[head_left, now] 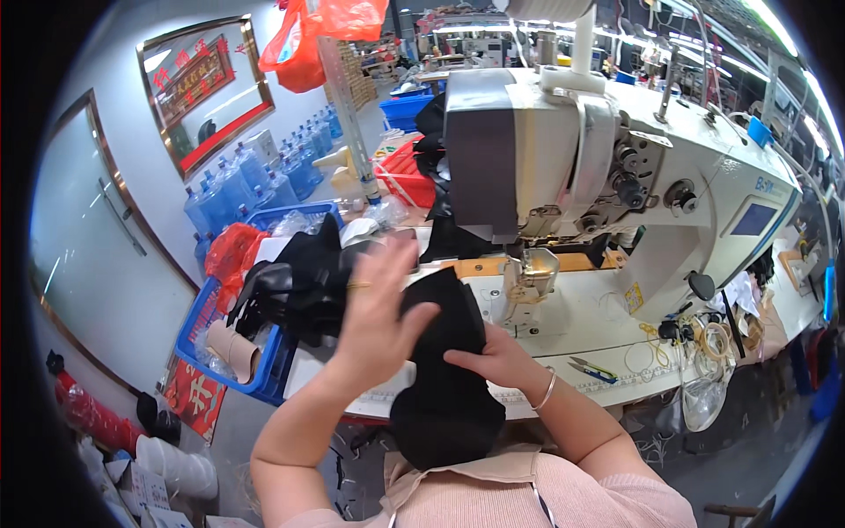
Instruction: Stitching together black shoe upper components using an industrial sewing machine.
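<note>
A black shaped fabric piece (447, 387) hangs in front of my chest, its upper end over the edge of the sewing machine's white bed. My right hand (503, 363) grips its right side, thumb on top and the other fingers hidden beneath. My left hand (380, 310) is raised at the piece's left side, fingers stretched and slightly blurred, thumb apart; I cannot tell whether it touches the fabric. Behind the left hand lies a heap of black pieces (299, 286). The large white sewing machine (669, 202) stands beyond, its gold-coloured needle area (532, 273) just past my right hand.
A blue basket (198, 330) with a cardboard tube (233, 348) stands at the left. Yellow-green thread snips (594, 370) lie on the machine table's right. Also there, a plastic bag (707, 396) hangs off the front edge. Water bottles (233, 185) line the wall.
</note>
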Demonstrator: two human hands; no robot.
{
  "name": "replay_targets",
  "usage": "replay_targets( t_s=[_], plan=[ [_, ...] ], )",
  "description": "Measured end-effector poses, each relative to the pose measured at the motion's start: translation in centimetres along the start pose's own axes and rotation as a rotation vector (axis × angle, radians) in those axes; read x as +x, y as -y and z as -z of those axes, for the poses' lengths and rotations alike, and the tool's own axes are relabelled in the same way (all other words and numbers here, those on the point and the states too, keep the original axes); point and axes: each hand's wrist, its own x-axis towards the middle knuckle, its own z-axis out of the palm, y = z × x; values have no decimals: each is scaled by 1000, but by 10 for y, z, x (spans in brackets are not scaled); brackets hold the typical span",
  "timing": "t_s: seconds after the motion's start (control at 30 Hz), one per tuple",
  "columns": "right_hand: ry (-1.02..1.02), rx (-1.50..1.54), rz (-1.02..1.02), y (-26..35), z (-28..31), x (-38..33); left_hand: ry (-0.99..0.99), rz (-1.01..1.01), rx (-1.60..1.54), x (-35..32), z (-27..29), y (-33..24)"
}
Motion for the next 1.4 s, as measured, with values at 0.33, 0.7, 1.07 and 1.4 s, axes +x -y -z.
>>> replay_targets(
  t_s=[0.33, 0.7, 1.07, 1.4],
  plan=[
    [-167, 128, -163, 9, 90, -15, 633, 287, -431, 97, -102, 16],
    [-275, 591, -324, 28, 104, 9, 791, 596, -486, 140, -104, 13],
    [-399, 488, -281, 28, 106, 16, 640, 646, -725, 131, -143, 42],
    [-402, 549, -245, 13, 99, 22, 710, 642, -580, 142, -112, 19]
  ],
)
